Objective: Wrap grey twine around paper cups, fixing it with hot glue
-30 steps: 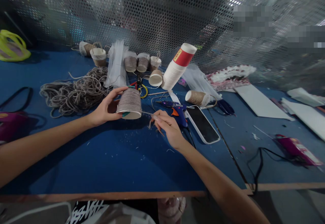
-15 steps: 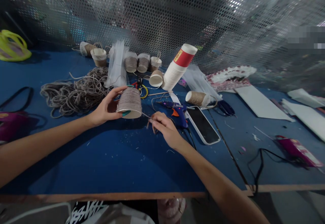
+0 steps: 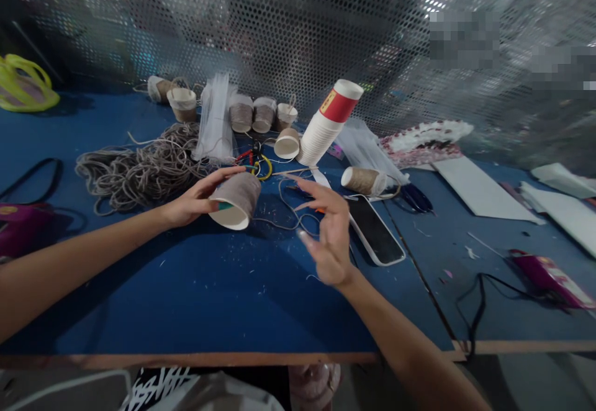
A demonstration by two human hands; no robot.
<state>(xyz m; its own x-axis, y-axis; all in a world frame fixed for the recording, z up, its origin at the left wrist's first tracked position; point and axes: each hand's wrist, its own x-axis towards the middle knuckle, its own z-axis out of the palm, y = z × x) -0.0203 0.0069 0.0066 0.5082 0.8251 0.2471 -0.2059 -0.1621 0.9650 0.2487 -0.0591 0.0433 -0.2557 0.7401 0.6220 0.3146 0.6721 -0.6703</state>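
My left hand (image 3: pixel 198 198) grips a paper cup (image 3: pixel 239 197) wound with grey cord, fingers on its far side and thumb at its rim. The cup tilts so that its white open mouth faces me. From the cup a loose grey cord (image 3: pixel 274 223) runs right across the blue table and curls beneath my right hand (image 3: pixel 328 228). That hand is held above the table with its fingers spread and nothing in them. Behind it the glue gun (image 3: pixel 321 211) is mostly hidden. A tangled heap of grey cord (image 3: pixel 139 169) lies left of the cup.
A leaning stack of paper cups (image 3: pixel 321 128) stands at the back, near several cord-wrapped cups (image 3: pixel 241 113). Yellow-handled scissors (image 3: pixel 266 167) lie behind the held cup. To the right are a phone (image 3: pixel 376 231), a wrapped cup on its side (image 3: pixel 361 181) and white boards (image 3: pixel 484 187).
My right hand has let go of the cord, opened and risen slightly to the right. My left hand has tilted the cup, turning its mouth more toward me. The cord now lies slack.
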